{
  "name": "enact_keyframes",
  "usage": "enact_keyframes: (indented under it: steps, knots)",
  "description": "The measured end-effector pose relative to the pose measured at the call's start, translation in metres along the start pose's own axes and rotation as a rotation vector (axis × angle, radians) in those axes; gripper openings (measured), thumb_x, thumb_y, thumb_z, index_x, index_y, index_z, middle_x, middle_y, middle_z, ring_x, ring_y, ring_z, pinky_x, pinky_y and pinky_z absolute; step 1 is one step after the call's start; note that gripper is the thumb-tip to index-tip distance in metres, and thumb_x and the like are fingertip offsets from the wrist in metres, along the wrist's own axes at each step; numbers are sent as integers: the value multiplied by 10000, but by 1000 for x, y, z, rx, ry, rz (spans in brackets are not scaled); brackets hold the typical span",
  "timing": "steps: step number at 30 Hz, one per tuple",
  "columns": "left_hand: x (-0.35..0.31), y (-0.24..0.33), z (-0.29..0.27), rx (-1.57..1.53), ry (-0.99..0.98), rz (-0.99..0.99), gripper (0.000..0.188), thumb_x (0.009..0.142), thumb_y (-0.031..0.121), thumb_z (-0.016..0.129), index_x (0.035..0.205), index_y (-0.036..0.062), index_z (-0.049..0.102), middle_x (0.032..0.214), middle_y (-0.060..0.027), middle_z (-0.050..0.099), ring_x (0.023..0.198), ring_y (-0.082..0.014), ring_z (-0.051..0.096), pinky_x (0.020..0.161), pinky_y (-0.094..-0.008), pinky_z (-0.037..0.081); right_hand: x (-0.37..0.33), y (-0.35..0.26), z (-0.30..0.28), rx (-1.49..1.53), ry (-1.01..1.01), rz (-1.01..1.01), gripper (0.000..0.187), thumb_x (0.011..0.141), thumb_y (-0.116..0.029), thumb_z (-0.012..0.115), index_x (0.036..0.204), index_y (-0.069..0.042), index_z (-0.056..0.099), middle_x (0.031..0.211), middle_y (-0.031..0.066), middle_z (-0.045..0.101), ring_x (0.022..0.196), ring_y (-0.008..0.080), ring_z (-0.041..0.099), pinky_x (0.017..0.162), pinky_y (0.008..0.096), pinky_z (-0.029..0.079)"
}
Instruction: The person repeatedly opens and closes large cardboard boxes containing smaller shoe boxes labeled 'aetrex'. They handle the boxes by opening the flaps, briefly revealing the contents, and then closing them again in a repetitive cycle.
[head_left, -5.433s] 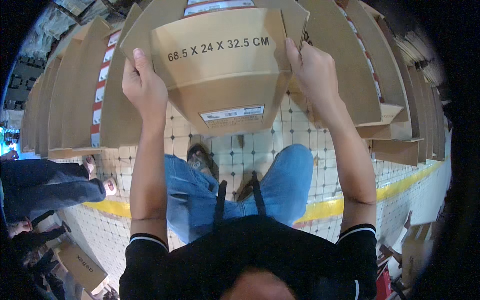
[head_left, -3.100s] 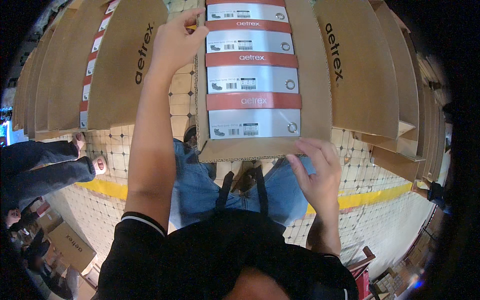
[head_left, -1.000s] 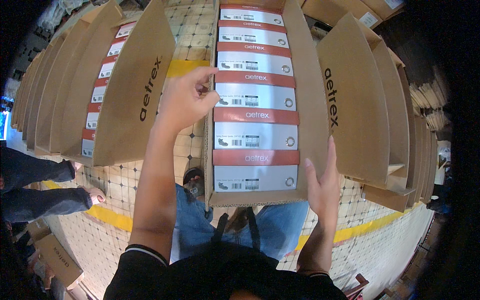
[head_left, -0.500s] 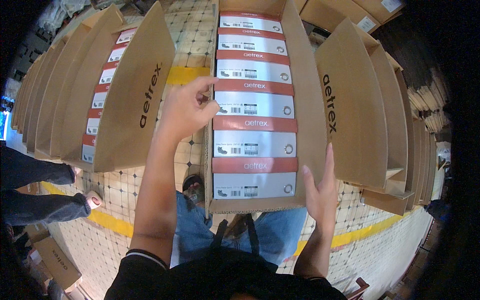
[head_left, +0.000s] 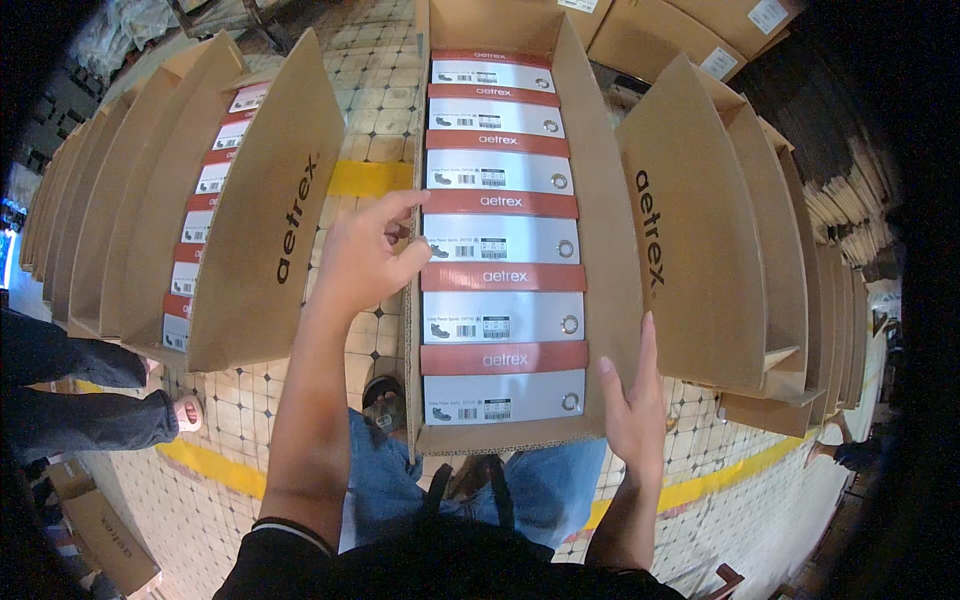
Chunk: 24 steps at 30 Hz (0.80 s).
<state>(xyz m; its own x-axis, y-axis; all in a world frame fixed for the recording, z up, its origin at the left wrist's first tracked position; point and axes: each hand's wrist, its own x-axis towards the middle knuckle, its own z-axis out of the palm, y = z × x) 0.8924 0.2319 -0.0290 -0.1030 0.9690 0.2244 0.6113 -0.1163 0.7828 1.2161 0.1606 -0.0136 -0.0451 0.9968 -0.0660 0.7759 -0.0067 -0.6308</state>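
Note:
A long open carton [head_left: 437,440] stands in front of me, its near end over my knees. Inside, white shoe boxes [head_left: 503,313] with red lid bands fill one row. At the carton's left edge is my left hand [head_left: 368,250], thumb and forefinger apart. Their tips reach over the edge by the shoe boxes, with the other fingers curled, and nothing is held between them. My right hand [head_left: 635,415] straddles the right wall near the close corner. Its thumb lies on the inner side, while its straight fingers run along the outside.
On the left, another carton [head_left: 262,215] holds similar boxes, with more cartons behind it. Open cartons [head_left: 690,225] line the right side. Closed cartons [head_left: 650,40] stand at the back. A person's dark-trousered legs [head_left: 90,415] are at left; yellow lines [head_left: 370,180] mark the tiled floor.
The carton and both hands sit lower in the picture, as do the surroundings. Both hands keep nearly the same pose. Part of another person's limb has appeared at the right edge.

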Motion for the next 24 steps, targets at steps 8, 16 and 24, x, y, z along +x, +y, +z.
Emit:
enact_keyframes:
  steps: [8,16,24]
  knots:
    - [0,1,-3,-21,-16,-12,433,724,111,646,1150,38,654,861,-152,697,734,-187,675,717,-296,544,0,-2,0,-10,-5,10,678,949,-218,557,1486,34,229,1446,291,395,1317,427,428,1079,448,347]
    - [1,1,-4,-18,-4,22,441,717,85,661,1156,52,659,798,-132,685,715,-166,667,713,-290,541,1,-3,0,-15,2,-12,681,948,-216,557,1490,25,224,1453,285,389,1331,423,411,1089,449,337]
    - [0,-3,-3,-10,12,46,432,716,85,676,1146,51,662,801,-129,685,715,-163,670,711,-290,546,1,-6,-1,56,-17,36,680,942,-189,561,1490,26,220,1452,287,387,1325,416,420,1087,436,341]
